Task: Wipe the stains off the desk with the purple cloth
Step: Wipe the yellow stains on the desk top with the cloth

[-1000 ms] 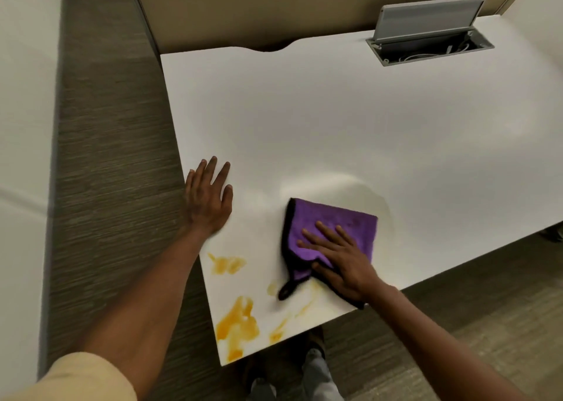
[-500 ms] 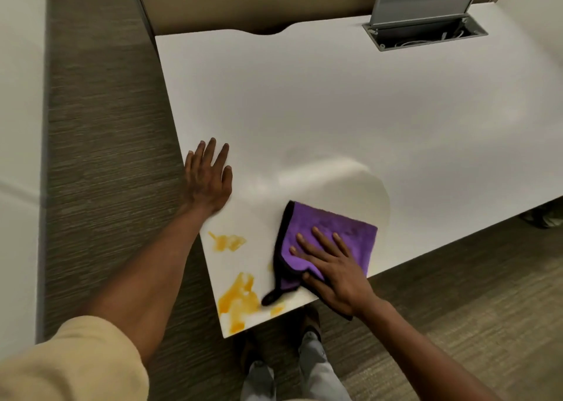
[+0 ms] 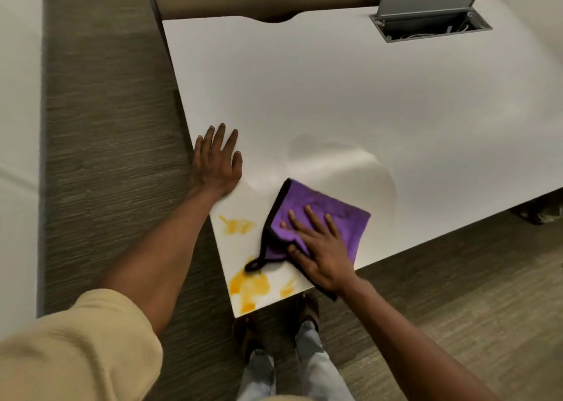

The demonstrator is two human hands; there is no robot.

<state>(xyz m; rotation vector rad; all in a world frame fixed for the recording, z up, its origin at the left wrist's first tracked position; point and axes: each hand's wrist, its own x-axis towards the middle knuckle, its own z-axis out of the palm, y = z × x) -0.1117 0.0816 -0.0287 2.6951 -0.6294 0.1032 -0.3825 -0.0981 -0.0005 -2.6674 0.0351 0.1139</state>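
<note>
On smooth white desk [image 3: 350, 96]: right hand [image 3: 323, 251] flat atop fuzzy purple cloth [image 3: 332, 215].

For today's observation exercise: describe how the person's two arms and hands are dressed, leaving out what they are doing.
The left hand and right hand are bare, without gloves, rings or a watch in view. The left arm has a loose beige short sleeve ending above the elbow. The right forearm is bare; no sleeve shows on it.
</note>
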